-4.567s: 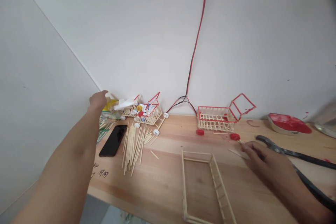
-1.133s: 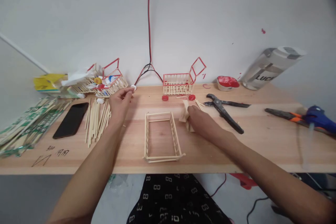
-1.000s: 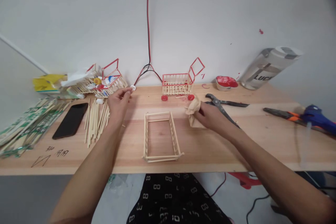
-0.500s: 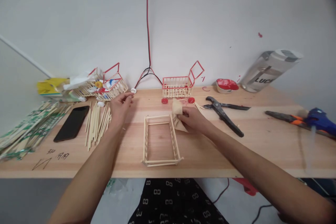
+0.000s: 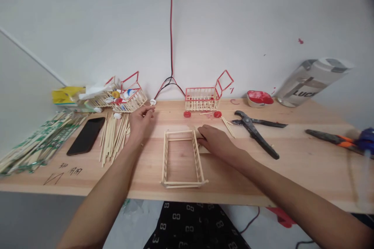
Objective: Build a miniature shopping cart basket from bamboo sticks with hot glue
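Observation:
A rectangular frame of wooden sticks (image 5: pixel 179 183) lies on the table in front of me. My right hand (image 5: pixel 217 140) is just off its right side, fingers bent around a tan piece of sandpaper or cloth (image 5: pixel 202 149), which the hand mostly covers. On the other side, my left hand (image 5: pixel 140 121) rests beside a bundle of loose sticks (image 5: pixel 112 138). Its thumb and forefinger are drawn together; whether something small is between them I cannot make out. Behind the frame stands a stick-built toy shopping cart (image 5: pixel 201 100) with red trim and red wheels.
More toy carts (image 5: pixel 133 99) stand at the back left. A phone (image 5: pixel 86 136) and wrapped sticks (image 5: pixel 41 140) lie left. To the right are black-handled pliers (image 5: pixel 257 132), a dish of red paint (image 5: pixel 260 98), a clear bottle (image 5: pixel 309 81) and a blue glue gun (image 5: pixel 366 140).
My right hand has moved down and turned over the tan piece, which was raised beside the frame and is now mostly hidden. The view has shifted slightly; my left hand stays about where it was.

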A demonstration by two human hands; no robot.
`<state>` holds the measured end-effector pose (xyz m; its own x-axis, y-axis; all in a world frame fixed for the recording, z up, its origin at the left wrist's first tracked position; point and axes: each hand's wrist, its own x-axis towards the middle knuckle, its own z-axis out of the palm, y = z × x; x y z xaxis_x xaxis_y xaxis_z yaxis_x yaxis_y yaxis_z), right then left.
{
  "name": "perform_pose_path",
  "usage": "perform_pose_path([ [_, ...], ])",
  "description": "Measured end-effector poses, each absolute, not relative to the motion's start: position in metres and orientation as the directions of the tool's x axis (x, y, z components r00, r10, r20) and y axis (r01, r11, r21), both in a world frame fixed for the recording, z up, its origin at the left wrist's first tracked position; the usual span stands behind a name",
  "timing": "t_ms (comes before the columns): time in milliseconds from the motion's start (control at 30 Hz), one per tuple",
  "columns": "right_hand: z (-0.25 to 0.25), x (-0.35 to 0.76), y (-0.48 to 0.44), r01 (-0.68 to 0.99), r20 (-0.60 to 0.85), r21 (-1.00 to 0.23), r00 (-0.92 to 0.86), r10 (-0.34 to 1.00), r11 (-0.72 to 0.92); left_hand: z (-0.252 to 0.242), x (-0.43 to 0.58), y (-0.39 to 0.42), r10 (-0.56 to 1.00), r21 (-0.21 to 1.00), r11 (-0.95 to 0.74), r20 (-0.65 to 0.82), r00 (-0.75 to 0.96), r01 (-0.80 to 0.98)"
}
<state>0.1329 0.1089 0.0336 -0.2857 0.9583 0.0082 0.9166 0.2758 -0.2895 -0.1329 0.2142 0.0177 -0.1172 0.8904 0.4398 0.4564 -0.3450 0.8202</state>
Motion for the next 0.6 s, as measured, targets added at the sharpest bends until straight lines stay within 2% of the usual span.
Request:
perform_pose_path([
  [300,0.033,0.151,0.079,0.939,0.019,-0.053,-0.339,0.941,0.340,0.017,-0.135,0.217,0.887,0.824,-0.336,0.440,-0.141,0.456],
  [500,0.029,0.169,0.051,0.958,0.013,-0.022,-0.286,0.958,0.286,0.020,-0.132,0.214,0.897,0.840,-0.350,0.428,-0.111,0.416],
  [600,0.025,0.172,0.052,0.968,0.031,-0.035,-0.248,0.968,0.249,0.026,-0.124,0.208,0.921,0.855,-0.355,0.389,-0.014,0.379],
])
